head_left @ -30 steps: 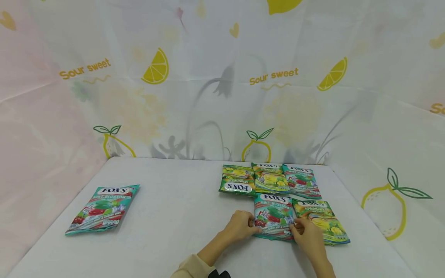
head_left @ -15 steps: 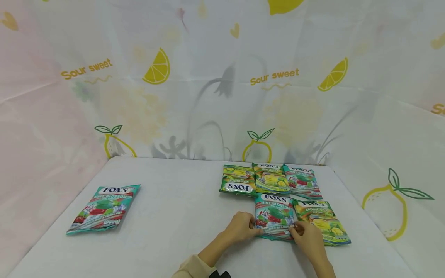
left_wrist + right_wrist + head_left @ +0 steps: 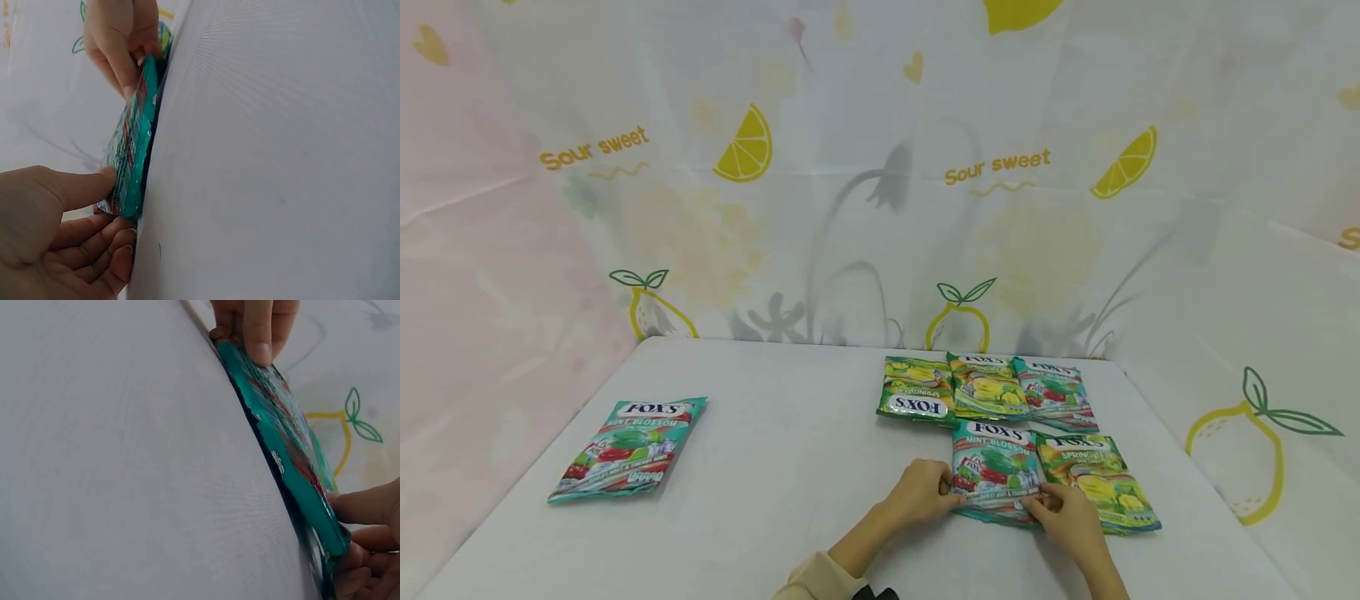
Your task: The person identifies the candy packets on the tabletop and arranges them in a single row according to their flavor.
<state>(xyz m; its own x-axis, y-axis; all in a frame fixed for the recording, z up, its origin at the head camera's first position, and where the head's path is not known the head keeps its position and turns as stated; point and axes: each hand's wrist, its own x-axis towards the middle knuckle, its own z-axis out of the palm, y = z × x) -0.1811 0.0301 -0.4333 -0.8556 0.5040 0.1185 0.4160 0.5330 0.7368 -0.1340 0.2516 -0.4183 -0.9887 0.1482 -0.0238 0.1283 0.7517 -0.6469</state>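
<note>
A teal FOX'S Mint Blossom candy bag point(image 3: 996, 462) lies face up in the front row of bags, right of the table's middle. My left hand point(image 3: 919, 493) pinches its lower left side, thumb on top and fingers curled at the edge, as the left wrist view shows. At the lower right corner my right hand point(image 3: 1070, 518) pinches the same bag, its thumb over the printed face. The right wrist view shows the bag's crimped teal edge point(image 3: 281, 459) close to the tabletop. A yellow-green Springtea candy bag point(image 3: 1101, 483) lies just right, partly behind my right hand.
Behind the front row lie an upside-down Springtea bag point(image 3: 917, 389), an upright Springtea bag point(image 3: 988, 387) and a Mint Blossom bag point(image 3: 1056, 394). Another Mint Blossom bag point(image 3: 628, 450) lies alone at left. Printed cloth walls point(image 3: 820, 250) enclose the white table point(image 3: 760, 450).
Both hands stay at the teal bag's sides. The right thumb sits slightly further over its lower right corner, and the bag's near edge has shifted a little. The head view has turned slightly left.
</note>
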